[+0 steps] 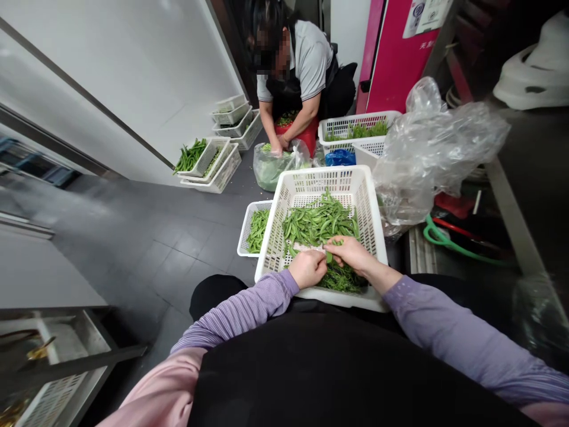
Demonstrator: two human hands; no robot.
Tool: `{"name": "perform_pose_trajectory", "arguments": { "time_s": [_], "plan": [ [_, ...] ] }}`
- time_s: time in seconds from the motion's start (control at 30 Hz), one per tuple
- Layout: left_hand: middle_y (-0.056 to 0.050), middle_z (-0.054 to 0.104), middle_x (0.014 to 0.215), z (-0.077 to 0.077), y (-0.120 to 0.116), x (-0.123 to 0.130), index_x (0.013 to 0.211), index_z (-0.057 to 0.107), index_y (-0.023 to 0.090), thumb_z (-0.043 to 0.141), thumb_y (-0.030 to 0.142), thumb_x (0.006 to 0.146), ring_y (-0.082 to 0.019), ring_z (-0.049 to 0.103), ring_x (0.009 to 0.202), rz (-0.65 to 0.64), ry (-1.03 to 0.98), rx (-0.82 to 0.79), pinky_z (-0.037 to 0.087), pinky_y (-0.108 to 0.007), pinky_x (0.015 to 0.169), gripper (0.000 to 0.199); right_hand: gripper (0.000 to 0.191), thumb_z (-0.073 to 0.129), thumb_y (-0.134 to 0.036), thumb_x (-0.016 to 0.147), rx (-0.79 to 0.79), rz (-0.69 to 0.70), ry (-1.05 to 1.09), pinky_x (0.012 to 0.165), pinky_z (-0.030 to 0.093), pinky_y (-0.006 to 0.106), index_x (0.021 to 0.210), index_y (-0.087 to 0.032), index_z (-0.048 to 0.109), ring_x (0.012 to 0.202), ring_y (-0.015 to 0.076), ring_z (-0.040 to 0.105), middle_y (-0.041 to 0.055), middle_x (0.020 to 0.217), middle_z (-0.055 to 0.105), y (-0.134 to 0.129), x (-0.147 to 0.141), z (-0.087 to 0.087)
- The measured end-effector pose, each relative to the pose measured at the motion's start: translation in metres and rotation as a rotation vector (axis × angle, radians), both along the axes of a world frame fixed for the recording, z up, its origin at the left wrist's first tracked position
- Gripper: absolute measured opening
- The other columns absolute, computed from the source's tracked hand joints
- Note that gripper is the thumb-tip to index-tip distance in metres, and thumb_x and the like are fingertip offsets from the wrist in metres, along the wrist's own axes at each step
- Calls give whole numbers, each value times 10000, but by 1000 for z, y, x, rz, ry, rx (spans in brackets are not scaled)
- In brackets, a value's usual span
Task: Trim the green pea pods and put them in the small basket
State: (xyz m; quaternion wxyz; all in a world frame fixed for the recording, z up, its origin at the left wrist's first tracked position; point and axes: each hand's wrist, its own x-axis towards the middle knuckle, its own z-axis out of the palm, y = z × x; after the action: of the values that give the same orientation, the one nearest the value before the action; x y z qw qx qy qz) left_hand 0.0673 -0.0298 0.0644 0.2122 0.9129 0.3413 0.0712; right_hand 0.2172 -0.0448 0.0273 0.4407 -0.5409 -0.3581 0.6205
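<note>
On my lap rests a large white plastic basket [376, 228] with slotted walls. Flat green snow peas [320, 219] are heaped in its far half, and a darker pile of thin green trimmings [341, 277] lies in the near half. My left hand [307, 268] is closed, its thumb and fingertips pinched at one end of a snow pea [329, 257]. Closed as well, my right hand [351, 255] grips that pod from the other side, with more green showing between its fingers. Both hands meet above the basket, over the gap between the piles.
A smaller white basket [242, 237] of pods stands on the floor at left. Opposite, a co-worker [311, 59] reaches into a clear plastic bag [269, 169]. Stacked baskets [222, 175] line the wall; crumpled plastic bags [438, 148] and green-handled scissors [438, 234] are at right.
</note>
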Motion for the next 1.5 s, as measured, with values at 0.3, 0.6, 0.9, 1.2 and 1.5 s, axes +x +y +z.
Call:
{"name": "perform_pose_trajectory", "arguments": {
  "time_s": [0.3,0.6,0.9,1.2,1.5],
  "plan": [
    [-10,569,646,0,35,-29,754,593,141,387,190,772,-100,503,603,432,-32,-45,393,-201,610,212,265,632,-353,656,-47,365,197,315,269,179,782,-122,600,342,35,351,0,580,570,-3,13,20],
    [-101,536,921,15,12,-15,1021,521,144,373,201,811,-163,564,752,-146,376,110,450,-265,657,263,197,580,-328,674,-42,438,-139,311,295,187,721,-140,613,344,56,388,16,600,606,-5,9,16],
    [35,423,488,5,26,-13,754,541,116,290,311,828,-52,357,375,105,-187,-648,347,-177,417,326,257,545,-418,720,258,333,-400,374,323,193,714,-168,601,368,73,428,-16,528,584,-6,6,30],
    [-72,472,1037,-59,32,-19,1158,481,221,545,148,675,-152,547,836,45,451,-255,432,-253,774,493,208,611,-345,685,258,-722,53,444,474,236,751,-183,498,498,111,568,2,683,609,19,54,30],
    [-95,518,927,-91,93,14,1038,516,170,324,149,840,-191,580,830,141,664,10,450,-315,710,277,280,710,-239,582,-176,-296,466,336,363,159,647,-174,446,370,42,405,-89,472,415,20,26,15]
  ]
}}
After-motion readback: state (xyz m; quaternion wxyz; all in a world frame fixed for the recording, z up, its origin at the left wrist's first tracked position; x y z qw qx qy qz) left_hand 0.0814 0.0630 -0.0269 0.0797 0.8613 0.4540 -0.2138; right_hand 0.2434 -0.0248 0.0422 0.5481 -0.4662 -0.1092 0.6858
